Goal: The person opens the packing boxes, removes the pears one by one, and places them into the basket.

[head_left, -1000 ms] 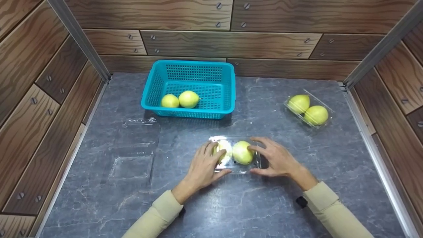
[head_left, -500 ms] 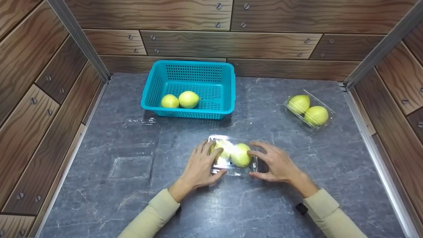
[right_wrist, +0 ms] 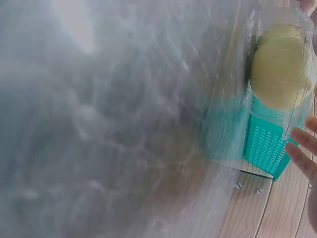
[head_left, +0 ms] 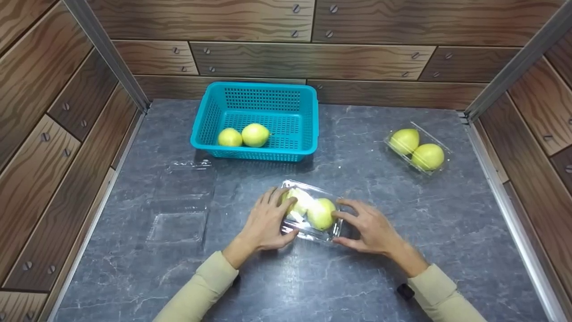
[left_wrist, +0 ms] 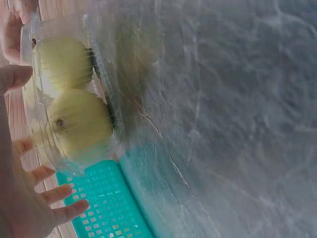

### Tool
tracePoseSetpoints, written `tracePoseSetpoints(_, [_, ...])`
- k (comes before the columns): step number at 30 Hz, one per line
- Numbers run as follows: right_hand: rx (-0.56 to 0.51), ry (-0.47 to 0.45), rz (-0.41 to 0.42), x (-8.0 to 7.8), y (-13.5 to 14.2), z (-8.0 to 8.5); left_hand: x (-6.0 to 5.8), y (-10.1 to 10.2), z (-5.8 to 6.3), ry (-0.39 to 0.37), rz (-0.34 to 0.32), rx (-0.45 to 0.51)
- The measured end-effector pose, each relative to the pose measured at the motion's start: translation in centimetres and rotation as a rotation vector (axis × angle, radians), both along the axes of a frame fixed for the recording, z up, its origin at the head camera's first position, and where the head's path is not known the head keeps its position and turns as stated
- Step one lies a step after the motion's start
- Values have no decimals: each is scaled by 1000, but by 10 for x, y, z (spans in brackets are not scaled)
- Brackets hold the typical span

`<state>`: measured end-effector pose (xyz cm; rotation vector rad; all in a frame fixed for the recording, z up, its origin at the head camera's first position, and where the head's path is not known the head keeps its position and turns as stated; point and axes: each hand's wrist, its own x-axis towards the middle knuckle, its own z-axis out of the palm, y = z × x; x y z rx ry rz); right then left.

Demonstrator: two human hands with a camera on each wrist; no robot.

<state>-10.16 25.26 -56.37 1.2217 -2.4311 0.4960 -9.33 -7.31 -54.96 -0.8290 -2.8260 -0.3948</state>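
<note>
The see-through plastic box [head_left: 308, 233] sits at the centre of the frame, a little below the middle, with its long axis running mostly left to right and slanting down toward the lower right. Two yellow-green fruits [head_left: 321, 213] lie in it side by side along that length, under a glare on the lid. The left hand [head_left: 267, 221] grips the left end, fingers bent over the top and thumb along the near edge. The right hand [head_left: 373, 228] holds the right end between its thumb at the near corner and its fingers at the far corner. In the left wrist view the box stands at upper left, its length running up and down, and one fruit's dark end faces the camera. At upper centre a teal basket [head_left: 286, 153], longer left to right, holds two loose fruits [head_left: 255, 135] near its front left. At upper right a second box [head_left: 426, 137], slanting from upper left to lower right, has a pair of fruits [head_left: 427, 156] inside. At left an opened box [head_left: 178, 226] lies lengthwise up the frame on the grey table [head_left: 348, 290], before a wood-patterned wall [head_left: 308, 58].
</note>
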Motion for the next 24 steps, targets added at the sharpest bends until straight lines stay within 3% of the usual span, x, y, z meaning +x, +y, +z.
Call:
tracePoseSetpoints(12, [-21,-12,1,9,-11,-1,-13,-11,3,-65,-71,30])
tracePoseSetpoints(19, [-14,16,-8,12,-19,-2,-20,-13,3,-149,-76,78])
tracePoseSetpoints(24, [26,67,-1,9,-22,2,-20,-13,2,-166,-69,128])
